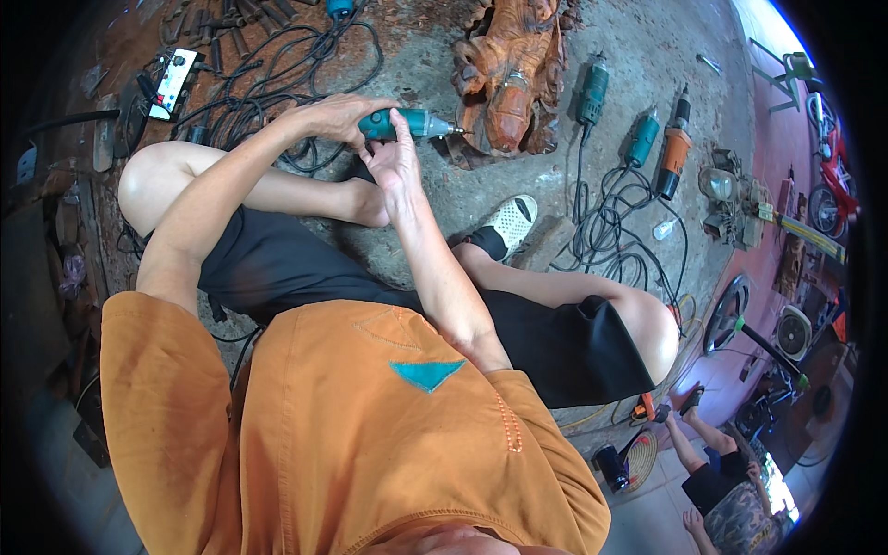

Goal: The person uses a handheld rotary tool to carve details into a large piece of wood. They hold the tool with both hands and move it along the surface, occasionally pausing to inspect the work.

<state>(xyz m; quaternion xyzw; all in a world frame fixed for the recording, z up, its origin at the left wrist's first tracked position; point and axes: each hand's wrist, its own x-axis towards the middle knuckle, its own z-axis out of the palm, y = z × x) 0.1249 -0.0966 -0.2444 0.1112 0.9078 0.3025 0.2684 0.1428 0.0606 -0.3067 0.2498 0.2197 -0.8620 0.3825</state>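
A teal die grinder [424, 123] lies roughly level across my two hands, its narrow metal nose and bit pointing right. My left hand [335, 120] is closed round its rear end. Under and against the body, my right hand [395, 165] grips it from the near side, thumb up along the casing. The bit's tip reaches the left edge of a reddish-brown wood carving [511, 106], which lies on the dusty floor beyond my feet; whether it touches the wood I cannot tell.
Right of the carving lie two more green grinders [593, 92] [642, 141] and an orange one [675, 155], their cords tangled. A white power strip [174, 85], coiled black cables [277, 92] and wood sticks [242, 37] are at left. Another person [731, 499] sits at lower right.
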